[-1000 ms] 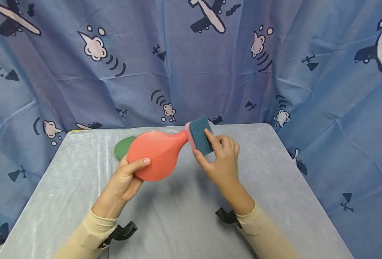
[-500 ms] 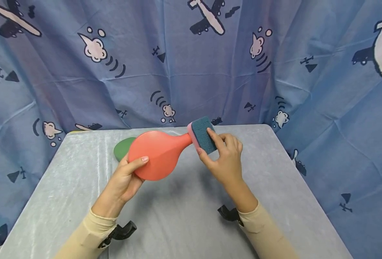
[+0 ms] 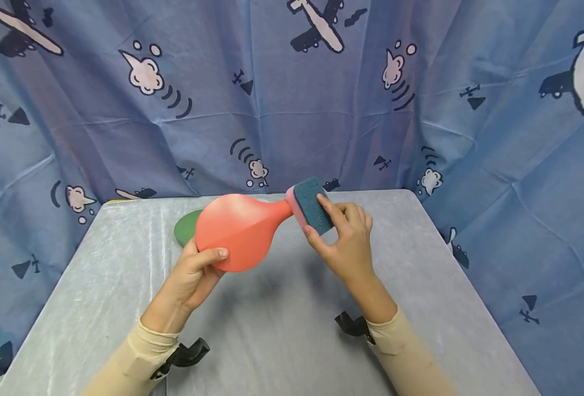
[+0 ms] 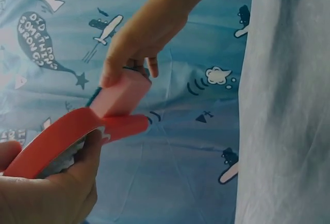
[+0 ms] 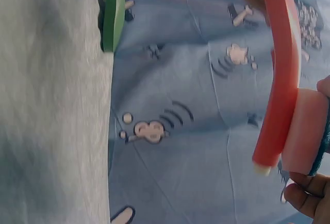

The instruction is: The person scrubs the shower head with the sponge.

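My left hand (image 3: 192, 278) grips the round head of a red hand mirror (image 3: 244, 231), thumb on its smooth back. A greyish, shiny face shows on its other side in the left wrist view. Its handle points to the upper right, above the table. My right hand (image 3: 346, 242) pinches a scouring sponge (image 3: 314, 204) between thumb and fingers. The teal scouring layer faces up; the pink foam (image 5: 303, 131) lies against the mirror's handle in the right wrist view. From the head view, the sponge hides the handle's end.
Behind the mirror, a green rounded object (image 3: 186, 227) lies on the grey cloth-covered table (image 3: 282, 341), partly hidden. A blue curtain (image 3: 212, 110) printed with planes hangs along the table's far edge. Black wrist mounts (image 3: 187, 355) stick out from both sleeves.
The sponge and right hand have shifted slightly right and up along the handle. The mirror's head has tilted and risen a little in my left hand.
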The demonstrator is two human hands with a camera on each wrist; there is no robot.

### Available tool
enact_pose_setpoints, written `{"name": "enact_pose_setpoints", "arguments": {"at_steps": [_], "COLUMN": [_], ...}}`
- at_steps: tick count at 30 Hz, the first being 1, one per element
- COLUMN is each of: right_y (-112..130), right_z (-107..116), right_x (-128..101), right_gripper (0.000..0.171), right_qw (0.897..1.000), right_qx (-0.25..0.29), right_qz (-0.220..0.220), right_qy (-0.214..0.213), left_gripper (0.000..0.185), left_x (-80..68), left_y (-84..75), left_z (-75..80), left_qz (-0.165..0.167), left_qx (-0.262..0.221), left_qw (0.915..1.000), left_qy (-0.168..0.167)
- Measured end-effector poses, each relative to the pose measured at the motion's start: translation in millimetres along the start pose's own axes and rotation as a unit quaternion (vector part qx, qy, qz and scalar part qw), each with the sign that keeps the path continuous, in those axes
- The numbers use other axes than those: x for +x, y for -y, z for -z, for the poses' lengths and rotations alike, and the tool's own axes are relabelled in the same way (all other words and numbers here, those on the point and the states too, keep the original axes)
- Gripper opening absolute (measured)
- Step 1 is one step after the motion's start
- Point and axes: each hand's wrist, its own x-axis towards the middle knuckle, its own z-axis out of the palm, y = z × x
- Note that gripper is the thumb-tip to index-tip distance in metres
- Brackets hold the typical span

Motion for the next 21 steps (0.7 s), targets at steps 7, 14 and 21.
{"name": "enact_pose_setpoints", "arguments": {"at_steps": [7,14,21], "right_y": [0,19,21], "right_z": [2,0,0], "right_x": [2,-3,-4], "right_gripper": [0.063,0.059,0.061], "right_qw": [1.000,0.987,0.974], "right_qx": [0.011,0.078,0.123], "right_qz": [0.011,0.079,0.081], "right_qy": [0.021,0.117,0.170], "left_gripper": [0.048,0.047,0.044], "left_x": [3.2,7.0,7.5], "left_y": [-3.8,-6.9,-4.4], "left_z": [0.5,3.8,6.1], "left_qz": [-0.018,0.018,0.047], "left_qx": [-0.020,-0.043,-0.046], "left_qw": [0.9980,0.9923,0.9895], "left_qy": [-0.057,-0.115,-0.129]}}
